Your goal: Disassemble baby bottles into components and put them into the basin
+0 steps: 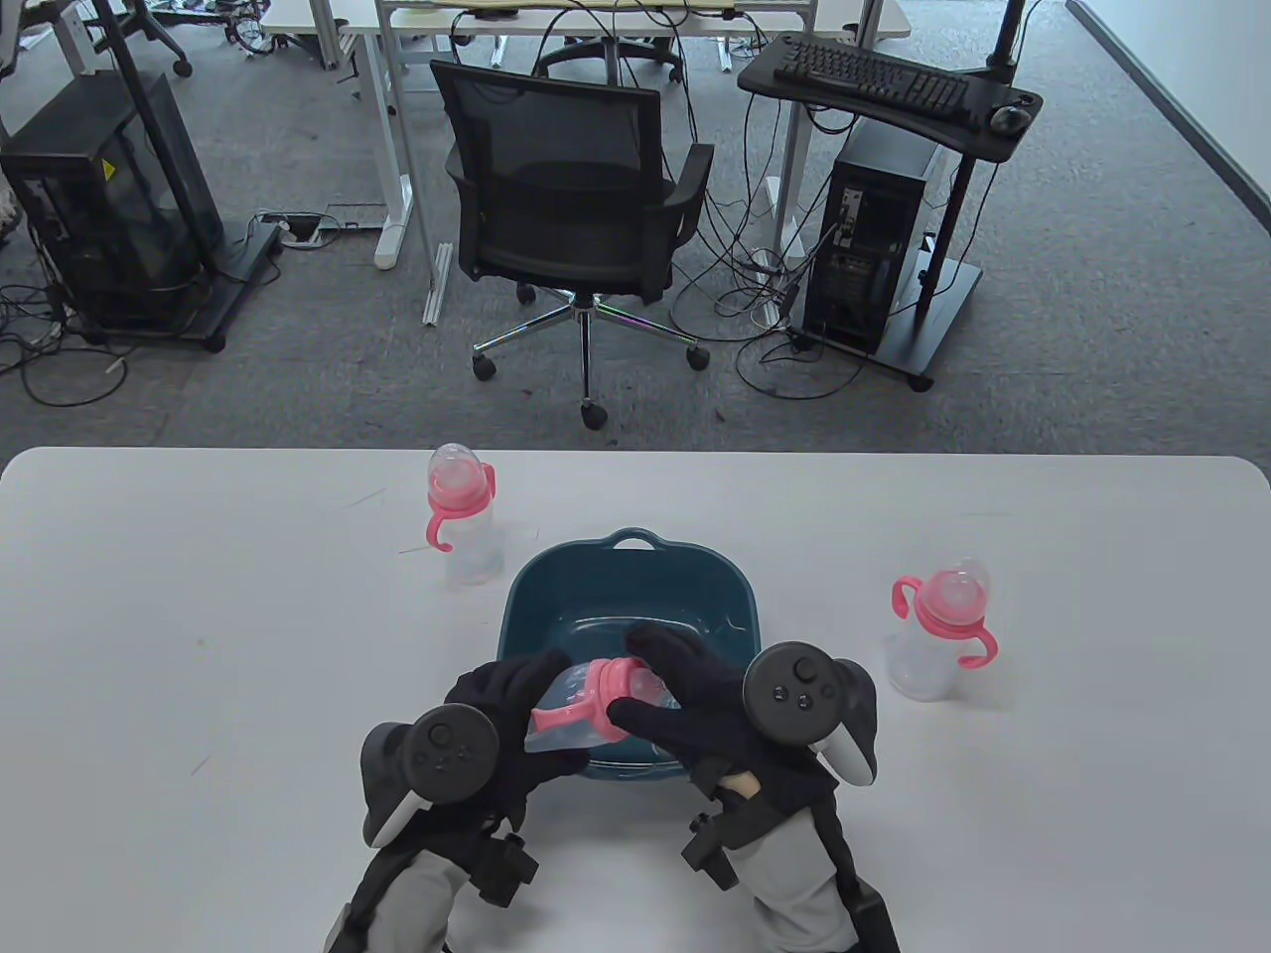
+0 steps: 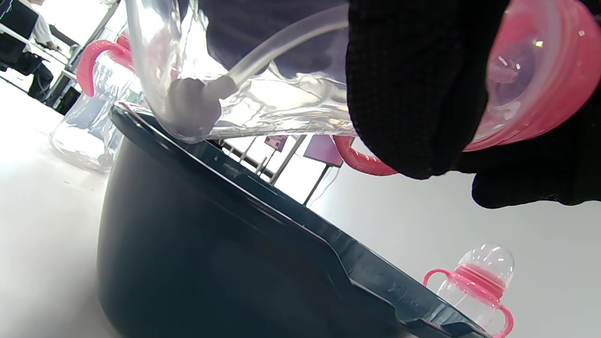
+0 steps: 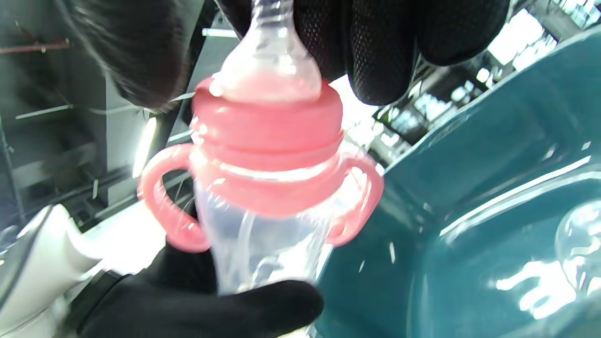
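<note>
Left grip: the left hand is curling round the clear body of the baby bottle, holding it tilted over the near rim of the basin.
Right grip: the right hand is closing its fingers over the bottle's top; in the right wrist view fingertips are sitting at the nipple above the pink collar.
Step in hand: probably unscrewing the collar from the body.
Basin contents: a clear rounded piece, perhaps a cap, is lying inside.
Still waiting: two assembled bottles are standing on the counter, one behind the basin, one to its right.
Risk: gripping the soft nipple rather than the collar could let the fingers slip without turning it.
Risk: once loosened, parts could be dropping outside the near rim, since the bottle is hanging right over that edge.
</note>
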The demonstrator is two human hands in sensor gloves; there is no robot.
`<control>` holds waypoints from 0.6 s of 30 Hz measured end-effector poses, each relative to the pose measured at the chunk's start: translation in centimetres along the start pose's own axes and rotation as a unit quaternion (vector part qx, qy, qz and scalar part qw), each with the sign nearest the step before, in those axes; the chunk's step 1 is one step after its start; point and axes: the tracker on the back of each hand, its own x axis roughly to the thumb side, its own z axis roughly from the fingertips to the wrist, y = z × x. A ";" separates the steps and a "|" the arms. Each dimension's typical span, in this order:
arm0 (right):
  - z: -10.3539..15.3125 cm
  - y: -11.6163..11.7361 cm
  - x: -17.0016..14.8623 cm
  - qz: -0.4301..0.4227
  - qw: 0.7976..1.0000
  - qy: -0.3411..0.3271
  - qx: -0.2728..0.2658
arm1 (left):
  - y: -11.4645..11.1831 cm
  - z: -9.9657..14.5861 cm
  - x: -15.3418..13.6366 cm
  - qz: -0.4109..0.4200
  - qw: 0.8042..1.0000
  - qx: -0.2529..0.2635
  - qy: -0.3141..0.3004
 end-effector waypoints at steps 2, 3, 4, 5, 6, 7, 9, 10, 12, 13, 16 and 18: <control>0.1 -0.2 -0.2 0.013 1.000 0.011 -0.014 | 0.0 0.0 0.0 -0.001 1.000 0.001 -0.001; 0.1 -0.1 -0.2 0.019 1.000 0.015 -0.015 | -0.1 0.0 0.0 -0.005 1.000 0.000 -0.003; 0.0 0.0 -0.3 0.024 0.999 0.020 -0.015 | -0.1 0.0 0.1 -0.012 1.000 0.000 -0.005; 0.0 0.1 -0.3 0.026 0.999 0.025 -0.011 | -0.1 0.0 0.1 -0.016 1.000 0.000 -0.006; -0.1 0.3 -0.4 0.031 0.999 0.037 0.002 | -0.1 0.0 0.2 -0.019 1.000 0.000 -0.008; -0.1 0.5 -0.5 0.033 0.998 0.052 0.027 | -0.1 0.0 0.3 -0.018 1.000 0.000 -0.009; -0.2 0.7 -0.6 0.022 0.998 0.053 0.035 | -0.2 0.0 0.3 -0.028 1.000 -0.001 -0.007; -0.2 0.7 -0.6 0.012 0.998 0.051 0.035 | -0.2 0.0 0.3 -0.027 1.000 -0.001 -0.009; -0.3 0.7 -0.6 -0.004 0.998 0.045 0.050 | -0.3 0.0 0.3 -0.029 1.000 -0.003 -0.008; -0.3 0.7 -0.5 -0.004 0.998 0.040 0.054 | -0.3 0.0 0.3 -0.030 1.000 -0.003 -0.008; -0.4 0.7 -0.3 -0.018 0.997 0.021 0.075 | -0.2 0.0 0.2 -0.027 1.000 -0.001 -0.005; -0.4 0.7 -0.1 -0.024 0.996 0.011 0.086 | -0.1 0.1 0.2 -0.025 1.000 0.000 -0.003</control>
